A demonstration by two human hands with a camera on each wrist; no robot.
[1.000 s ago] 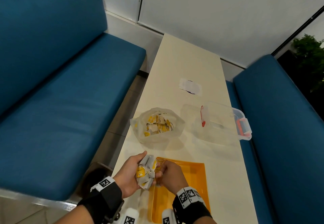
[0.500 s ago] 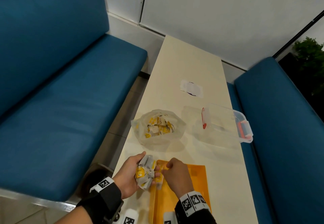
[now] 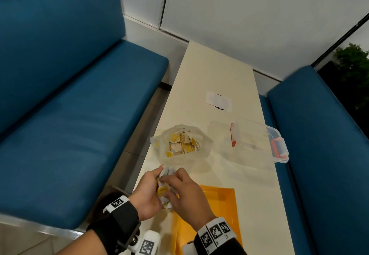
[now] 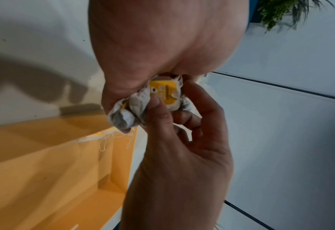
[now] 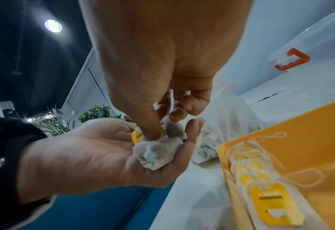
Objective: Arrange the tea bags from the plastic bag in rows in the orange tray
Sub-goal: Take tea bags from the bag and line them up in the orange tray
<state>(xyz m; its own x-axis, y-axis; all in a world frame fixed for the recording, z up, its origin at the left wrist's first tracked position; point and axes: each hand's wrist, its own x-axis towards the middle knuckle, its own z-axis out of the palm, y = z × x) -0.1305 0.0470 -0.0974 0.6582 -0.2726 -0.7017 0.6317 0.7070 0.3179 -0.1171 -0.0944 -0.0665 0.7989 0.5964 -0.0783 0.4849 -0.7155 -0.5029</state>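
My left hand (image 3: 152, 184) cups a crumpled bunch of white tea bags with yellow tags (image 3: 164, 191) just left of the orange tray (image 3: 221, 200). My right hand (image 3: 174, 183) reaches over the bunch, and its thumb and fingers (image 5: 162, 118) pinch one tea bag (image 5: 171, 126) at the top of the bunch (image 5: 158, 150). A row of tea bags (image 5: 260, 183) lies along the tray's left wall (image 5: 224, 157), strings trailing. The plastic bag (image 3: 179, 145) sits open beyond the hands with more tea bags inside.
A clear plastic box with orange clips (image 3: 257, 141) stands right of the bag, partly over the table's right edge. A white paper (image 3: 219, 101) lies farther up the narrow table. Blue benches (image 3: 79, 105) flank both sides.
My right hand has come back from the tray's far left corner to the bunch in my left hand. The left hand keeps hold of the bunch.
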